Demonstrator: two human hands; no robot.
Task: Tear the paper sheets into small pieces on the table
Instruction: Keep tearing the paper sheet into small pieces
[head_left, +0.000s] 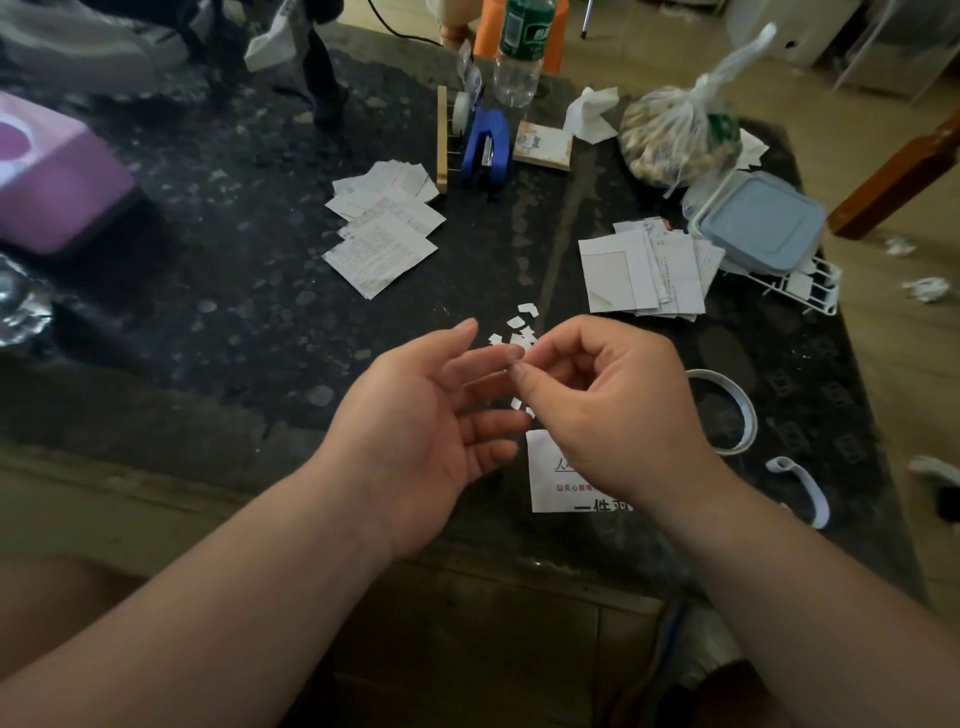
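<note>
Dark speckled stone for the table (234, 312). Near the middle, a scatter of small white paper pieces (519, 332), flat on the stone, just past the fingertips and partly hidden behind them.

Left hand (415, 431) up over the table, palm turned up, fingers loose and a little spread, holding nothing. Right hand (608, 410) just beside it, other fingers curled in, thumb and first finger pressed tip to tip. Maybe a tiny scrap in that pinch, too small to tell.

Under the right hand, a white printed sheet (545, 467) flat on the table, part of it hidden by the wrist.

Farther back on the left, a messy pile of written sheets (384, 228). On the right, another pile of paper (644, 270), touching a white wire rack (815, 288). On that rack, a box with a blue lid (761, 223).

At the back, a blue stapler (485, 150), a clear bottle with a green label (519, 57) and a tied plastic bag (675, 135). A ring of tape (745, 415) close to the right hand. A pink box (57, 182) far left.
</note>
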